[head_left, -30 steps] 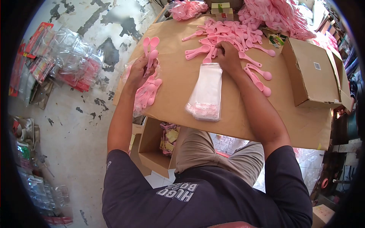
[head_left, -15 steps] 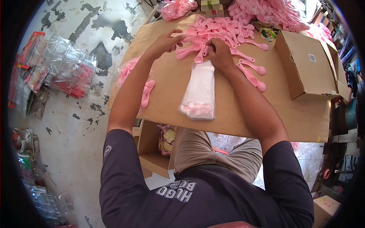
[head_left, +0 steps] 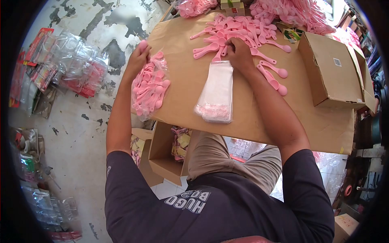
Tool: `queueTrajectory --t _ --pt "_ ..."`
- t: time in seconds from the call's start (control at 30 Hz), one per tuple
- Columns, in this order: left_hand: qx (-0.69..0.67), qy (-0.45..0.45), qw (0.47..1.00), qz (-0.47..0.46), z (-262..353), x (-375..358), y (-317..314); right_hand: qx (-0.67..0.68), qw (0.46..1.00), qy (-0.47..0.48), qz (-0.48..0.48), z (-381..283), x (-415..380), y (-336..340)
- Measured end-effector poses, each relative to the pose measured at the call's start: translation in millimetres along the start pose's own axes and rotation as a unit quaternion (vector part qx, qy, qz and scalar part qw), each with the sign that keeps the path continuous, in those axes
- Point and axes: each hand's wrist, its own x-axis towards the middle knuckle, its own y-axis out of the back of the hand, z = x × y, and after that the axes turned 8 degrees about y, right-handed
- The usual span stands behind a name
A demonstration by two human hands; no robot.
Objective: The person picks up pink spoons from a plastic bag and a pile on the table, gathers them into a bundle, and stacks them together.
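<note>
My left hand [head_left: 139, 60] is closed around a pink measuring spoon [head_left: 143, 45], whose round bowl sticks up above the fingers. It is raised at the table's left edge, just above a clear bag filled with pink spoons [head_left: 150, 90]. My right hand [head_left: 240, 54] is at the near edge of a loose pile of pink measuring spoons [head_left: 233, 26]. Its fingers are curled together, and what they grip, if anything, is hidden. Just below that hand lies a stack of flat clear plastic bags [head_left: 216, 89], with one spoon's end close to its top.
A cardboard box [head_left: 330, 67] stands on the right of the brown-covered table [head_left: 186, 81]. Several loose spoons [head_left: 272, 77] lie between it and the stack. Big bags of pink spoons [head_left: 291, 14] are at the back. Below the table sits an open carton [head_left: 164, 156].
My left hand has moved left from the pile to the filled bag and now shows a spoon in it. My right hand stays at the pile's near edge. The view has shifted slightly.
</note>
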Motion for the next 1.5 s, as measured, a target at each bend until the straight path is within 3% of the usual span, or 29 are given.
queueTrajectory --t 0.13,0.2,0.23,0.3,0.37,0.43,0.53,0.63,0.87,0.97,1.03,1.07,1.13,1.17,1.2,1.23,1.37,1.5 --pt "0.109 0.025 0.994 -0.001 -37 -30 35 -0.010 1.000 0.006 0.001 1 0 -1" --pt "0.255 -0.046 0.966 0.005 -45 -45 36 0.005 1.000 0.000 0.000 2 1 -2" --pt "0.255 -0.044 0.966 0.008 -46 -53 35 0.007 1.000 0.003 -0.001 2 1 -2" --pt "0.276 -0.054 0.954 -0.106 -46 -61 27 0.005 1.000 0.011 0.004 3 2 -3" --pt "0.302 -0.020 0.945 -0.121 -44 -63 15 -0.001 1.000 0.012 0.000 4 1 -3" --pt "0.349 -0.157 0.914 -0.137 -45 -64 5 -0.006 1.000 0.011 -0.003 4 1 -2" --pt "0.409 -0.153 0.878 -0.199 -40 -57 1 -0.015 1.000 0.019 0.002 4 1 -2" --pt "0.459 -0.127 0.851 -0.221 -48 -49 7 -0.020 1.000 0.013 -0.009 4 2 -2" --pt "0.453 -0.142 0.855 -0.207 -55 -54 16 -0.012 1.000 0.017 0.003 5 0 -2" --pt "0.401 -0.168 0.882 -0.180 -48 -49 26 -0.016 1.000 0.014 0.003 5 1 -2" --pt "0.381 -0.140 0.910 -0.081 -36 -45 37 -0.018 1.000 0.016 0.004 4 0 -2" --pt "0.382 -0.141 0.910 -0.082 -36 -41 43 -0.016 1.000 0.010 0.004 3 0 -2" --pt "0.358 -0.046 0.932 0.041 -39 -26 55 -0.012 1.000 0.004 0.005 4 0 -2" --pt "0.359 -0.047 0.931 0.040 -39 -19 54 -0.013 1.000 0.010 0.004 5 0 -3" --pt "0.193 0.014 0.979 0.072 -35 -12 48 -0.013 1.000 0.016 0.004 5 1 -2" --pt "0.019 0.075 0.992 0.102 -33 -5 41 -0.015 1.000 0.016 0.005 5 1 -2" --pt "-0.111 0.099 0.989 0.005 -15 15 -13 -0.003 1.000 0.013 0.010 3 0 -2" --pt "-0.061 0.033 0.992 -0.109 16 47 -80 -0.005 1.000 0.013 0.003 2 1 -1"
